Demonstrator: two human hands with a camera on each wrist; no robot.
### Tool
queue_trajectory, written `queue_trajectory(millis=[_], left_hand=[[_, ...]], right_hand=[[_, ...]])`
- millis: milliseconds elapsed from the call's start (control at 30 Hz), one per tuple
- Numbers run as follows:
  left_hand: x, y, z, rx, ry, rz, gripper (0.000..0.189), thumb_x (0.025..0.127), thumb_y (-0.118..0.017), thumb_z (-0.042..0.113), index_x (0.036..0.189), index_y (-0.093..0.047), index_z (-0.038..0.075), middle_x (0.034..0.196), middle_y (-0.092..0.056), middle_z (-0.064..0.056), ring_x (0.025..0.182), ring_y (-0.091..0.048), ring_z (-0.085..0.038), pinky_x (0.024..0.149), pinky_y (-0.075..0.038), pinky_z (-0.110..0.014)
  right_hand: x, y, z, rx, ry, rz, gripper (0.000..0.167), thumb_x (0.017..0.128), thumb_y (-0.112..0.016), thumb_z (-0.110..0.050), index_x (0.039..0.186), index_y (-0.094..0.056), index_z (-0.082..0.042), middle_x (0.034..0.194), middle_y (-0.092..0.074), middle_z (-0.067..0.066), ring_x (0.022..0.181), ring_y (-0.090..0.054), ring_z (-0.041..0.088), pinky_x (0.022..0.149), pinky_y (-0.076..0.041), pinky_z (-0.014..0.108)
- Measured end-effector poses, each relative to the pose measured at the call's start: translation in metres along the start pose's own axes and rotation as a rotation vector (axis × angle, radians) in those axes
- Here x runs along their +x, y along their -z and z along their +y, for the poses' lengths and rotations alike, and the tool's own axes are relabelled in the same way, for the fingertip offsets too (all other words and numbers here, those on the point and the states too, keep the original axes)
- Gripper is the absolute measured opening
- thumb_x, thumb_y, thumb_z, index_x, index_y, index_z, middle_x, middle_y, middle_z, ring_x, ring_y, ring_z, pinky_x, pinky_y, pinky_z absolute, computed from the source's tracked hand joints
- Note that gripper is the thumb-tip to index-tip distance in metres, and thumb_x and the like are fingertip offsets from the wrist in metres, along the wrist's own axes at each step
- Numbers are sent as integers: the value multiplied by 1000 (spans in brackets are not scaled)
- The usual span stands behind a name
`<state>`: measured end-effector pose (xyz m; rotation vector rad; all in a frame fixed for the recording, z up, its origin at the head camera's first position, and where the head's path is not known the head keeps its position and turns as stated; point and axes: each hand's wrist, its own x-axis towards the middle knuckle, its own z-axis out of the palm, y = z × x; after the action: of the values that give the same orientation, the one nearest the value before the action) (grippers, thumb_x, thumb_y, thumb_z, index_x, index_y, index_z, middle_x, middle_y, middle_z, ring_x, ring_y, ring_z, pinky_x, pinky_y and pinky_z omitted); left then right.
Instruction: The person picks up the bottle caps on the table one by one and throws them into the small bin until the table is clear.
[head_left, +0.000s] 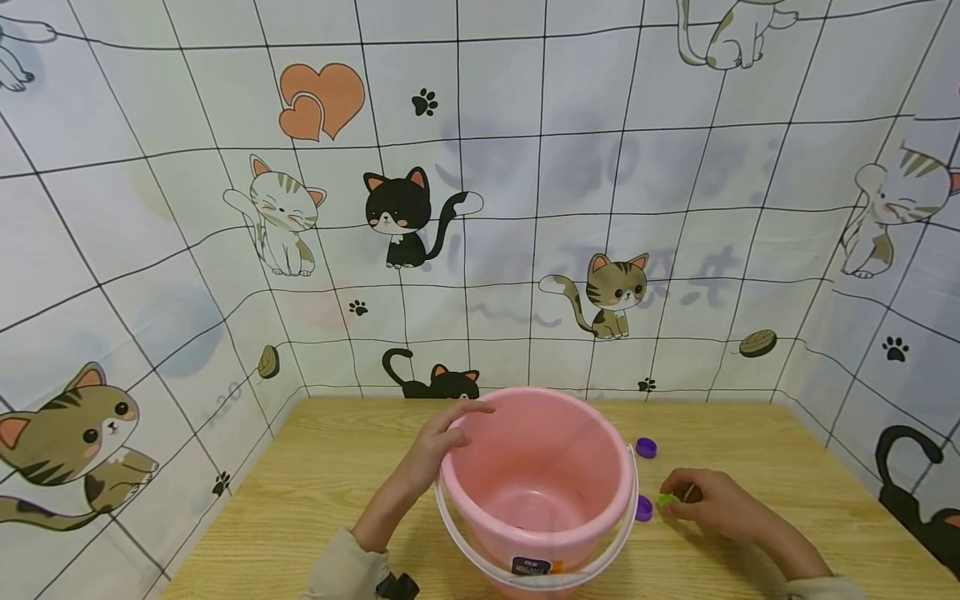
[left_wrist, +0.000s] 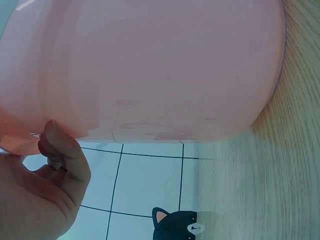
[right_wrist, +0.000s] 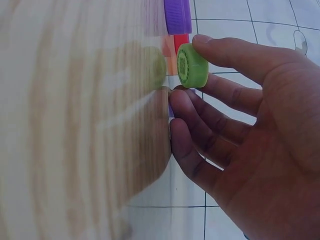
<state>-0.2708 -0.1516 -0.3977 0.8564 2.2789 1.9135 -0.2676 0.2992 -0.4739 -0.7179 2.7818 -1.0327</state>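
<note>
A pink bucket with a white handle stands on the wooden table in the head view. My left hand grips its rim at the left, fingers over the edge; the left wrist view shows the bucket's outer wall beside that hand. To the right of the bucket, my right hand pinches a green bottle cap between thumb and fingers, just at the tabletop. Two purple caps lie near it: one farther back, the other close to the bucket's side.
The light wooden table runs up to a wall cloth printed with grid lines and cartoon cats. A dark label is on the bucket's front. Something red shows behind the green cap in the right wrist view.
</note>
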Motion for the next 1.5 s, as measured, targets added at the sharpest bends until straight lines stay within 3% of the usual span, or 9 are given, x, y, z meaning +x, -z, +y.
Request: queue_trajectory(millis=[400, 667, 1067, 1500], left_hand=[[0, 0, -1, 13, -13, -11, 51, 91, -46, 12, 140, -60, 8, 141, -54, -27, 77, -72, -38, 66, -62, -42], [1, 1, -2, 12, -16, -11, 50, 92, -47, 11, 140, -60, 8, 144, -52, -26, 79, -72, -35, 67, -62, -41], [1, 1, -2, 16, -18, -13, 50, 92, -46, 11, 141, -59, 8, 143, -53, -27, 82, -71, -42, 69, -62, -44], [0, 0, -1, 16, -7, -2, 50, 92, -46, 13, 140, -60, 10, 145, -52, -25, 82, -72, -42, 69, -63, -43]], right_hand=[[-1, 2, -3, -12, -10, 11, 21, 93, -74, -27, 106, -72, -10, 90, -68, -5, 77, -57, -3, 66, -50, 23], [-2, 3, -3, 12, -12, 7, 30, 94, -74, -26, 113, -72, -2, 94, -70, 0, 77, -60, -2, 65, -52, 23], [-3, 12, -10, -32, 37, 67, 27, 92, -75, -21, 112, -72, -3, 99, -74, 3, 79, -60, -4, 65, -52, 24], [-2, 12, -12, -19, 84, 64, 25, 94, -73, -18, 113, -72, -2, 104, -74, 8, 79, -60, -4, 65, -53, 24]])
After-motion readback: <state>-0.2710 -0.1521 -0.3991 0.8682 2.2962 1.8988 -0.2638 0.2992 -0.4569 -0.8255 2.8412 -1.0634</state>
